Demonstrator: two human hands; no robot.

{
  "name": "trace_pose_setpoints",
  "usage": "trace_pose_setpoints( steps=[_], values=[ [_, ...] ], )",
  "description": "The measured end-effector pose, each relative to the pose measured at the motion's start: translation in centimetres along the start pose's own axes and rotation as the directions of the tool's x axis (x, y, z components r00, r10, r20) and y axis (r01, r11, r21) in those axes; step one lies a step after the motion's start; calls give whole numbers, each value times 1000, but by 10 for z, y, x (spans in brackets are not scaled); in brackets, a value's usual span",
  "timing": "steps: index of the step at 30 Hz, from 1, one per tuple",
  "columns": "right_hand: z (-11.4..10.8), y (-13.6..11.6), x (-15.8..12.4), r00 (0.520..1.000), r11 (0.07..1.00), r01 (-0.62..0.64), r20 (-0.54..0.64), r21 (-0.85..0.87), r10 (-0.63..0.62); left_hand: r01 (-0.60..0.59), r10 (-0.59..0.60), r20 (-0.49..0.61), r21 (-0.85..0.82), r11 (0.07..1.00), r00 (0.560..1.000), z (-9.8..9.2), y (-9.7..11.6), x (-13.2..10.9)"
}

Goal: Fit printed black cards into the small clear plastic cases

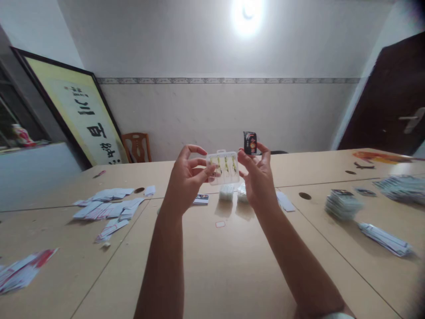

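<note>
My left hand (189,179) grips a clear plastic box (223,177) by its left side, thumb across the front. Inside the box stand several slim yellow-green pieces with dark tips, in a row; their kind is too small to tell. To the right, my right hand (257,175) pinches a small black printed card (250,142) between thumb and fingers, just above and beside the box's right edge. Both are held up over the table. Below them on the table lie stacks of clear boxes (226,193), a small pile of printed cards (201,199) and a white red-edged label (220,224).
Piles of white paper slips (106,210) lie at the left of the table (206,274). On the right are a stack of clear boxes (341,204), a bundle of folded papers (385,239) and more flat packs (403,188). A wooden chair (137,147) stands behind.
</note>
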State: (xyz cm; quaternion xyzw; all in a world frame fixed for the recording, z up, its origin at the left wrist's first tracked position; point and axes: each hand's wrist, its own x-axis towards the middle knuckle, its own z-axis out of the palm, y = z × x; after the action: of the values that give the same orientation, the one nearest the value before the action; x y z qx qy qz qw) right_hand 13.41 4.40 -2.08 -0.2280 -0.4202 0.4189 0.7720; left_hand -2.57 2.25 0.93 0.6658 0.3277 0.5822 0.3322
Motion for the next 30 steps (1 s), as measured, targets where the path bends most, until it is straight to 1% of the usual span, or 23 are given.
trace_pose_setpoints(
  steps=[2, 4, 6, 9, 12, 15, 18, 22, 24, 26, 28, 30],
  values=[
    [-2, -5, 2, 997, 998, 60, -49, 18, -59, 46, -46, 10, 4, 999, 999, 0, -3, 2],
    [-4, -12, 1, 988, 986, 152, -40, 74, -149, 88, -89, 43, 18, 996, 995, 0, -7, 4],
    [-6, -20, -2, 969, 962, 247, -16, 112, -247, 116, -118, 96, 28, 993, 988, 0, -10, 6],
    [-8, -29, -6, 930, 925, 365, 1, 102, -367, 123, -123, 143, 9, 992, 982, 1, -12, 7],
    [-9, -36, -10, 902, 902, 429, 30, 41, -430, 101, -96, 144, -27, 994, 985, 4, -11, 5],
    [-10, -40, -13, 909, 914, 403, 143, -54, -392, 70, -59, 179, -58, 996, 982, 7, -9, 3],
    [-10, -45, -16, 919, 933, 330, 275, -142, -283, 45, -26, 220, -81, 996, 975, 10, -6, 0],
    [-9, -51, -21, 910, 929, 264, 387, -261, -151, 53, -25, 267, -95, 994, 963, 13, -1, -5],
    [-9, -53, -23, 909, 911, 261, 399, -319, -121, 54, -22, 291, -103, 993, 957, 13, 3, -7],
    [-8, -53, -26, 918, 878, 283, 373, -387, -131, 48, -13, 300, -109, 993, 954, 13, 6, -9],
    [-7, -52, -29, 925, 824, 325, 338, -463, -175, 48, -10, 311, -115, 992, 951, 13, 9, -10],
    [-7, -51, -30, 921, 762, 374, 309, -529, -237, 55, -10, 327, -129, 990, 945, 13, 10, -11]
  ],
)
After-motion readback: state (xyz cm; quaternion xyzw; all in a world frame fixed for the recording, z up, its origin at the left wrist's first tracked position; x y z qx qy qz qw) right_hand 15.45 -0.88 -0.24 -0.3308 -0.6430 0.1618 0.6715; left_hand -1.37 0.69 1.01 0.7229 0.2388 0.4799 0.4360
